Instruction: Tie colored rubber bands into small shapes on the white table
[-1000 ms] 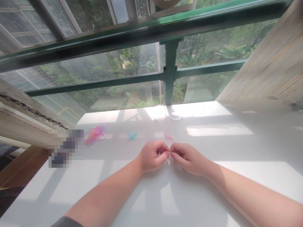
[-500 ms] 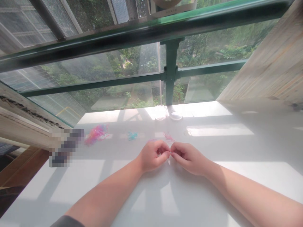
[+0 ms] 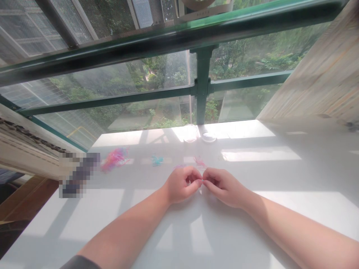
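My left hand (image 3: 183, 185) and my right hand (image 3: 224, 186) meet fingertip to fingertip over the white table (image 3: 224, 239). Each has thumb and index finger pinched together. Whatever lies between the fingertips is too small to make out. Just beyond the hands is a little heap of pink loops (image 3: 200, 161), seemingly thin bands. A purple heap (image 3: 180, 166) shows partly behind my left hand. Farther left lies a small turquoise heap (image 3: 157, 160), and past it a larger pink and purple heap (image 3: 114, 159). A few pale loops (image 3: 223, 158) rest beyond my right hand.
Two clear round containers (image 3: 190, 133) stand near the table's far edge, below a window with a green frame (image 3: 202, 82). A blurred-out dark object (image 3: 81, 175) sits at the left edge. Curtains (image 3: 316, 71) hang on both sides.
Almost nothing differs. Both hands keep the same pinched pose, with the fingertips shifted very slightly. The heaps and containers stay where they were.
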Demonstrator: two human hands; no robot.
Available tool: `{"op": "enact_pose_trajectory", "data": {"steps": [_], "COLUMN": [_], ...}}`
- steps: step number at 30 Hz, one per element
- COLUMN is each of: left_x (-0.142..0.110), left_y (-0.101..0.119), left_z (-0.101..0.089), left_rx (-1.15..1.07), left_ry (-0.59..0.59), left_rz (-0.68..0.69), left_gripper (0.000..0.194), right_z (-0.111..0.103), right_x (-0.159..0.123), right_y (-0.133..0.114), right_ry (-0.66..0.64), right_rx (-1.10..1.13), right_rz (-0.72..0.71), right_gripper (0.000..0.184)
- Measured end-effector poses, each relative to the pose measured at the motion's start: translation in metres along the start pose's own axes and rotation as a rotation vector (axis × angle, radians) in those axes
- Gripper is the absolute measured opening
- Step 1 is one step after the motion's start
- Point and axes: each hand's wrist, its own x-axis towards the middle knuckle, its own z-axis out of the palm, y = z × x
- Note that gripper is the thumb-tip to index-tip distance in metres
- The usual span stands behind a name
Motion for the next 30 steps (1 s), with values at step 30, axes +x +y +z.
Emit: {"op": "enact_pose_trajectory", "data": {"steps": [30], "left_x": [-0.0004], "left_y": [-0.0024], "left_z": [-0.0005], "left_rx": [0.002], "left_ry": [-0.067], "left_rz": [-0.034], "left_gripper": [0.005], "right_z": [0.0002], "right_x": [0.0006], "right_y": [0.0016], "right_ry": [-0.019], "right_rx": [-0.030], "right_rz": [-0.005], "right_gripper": [0.010]}}
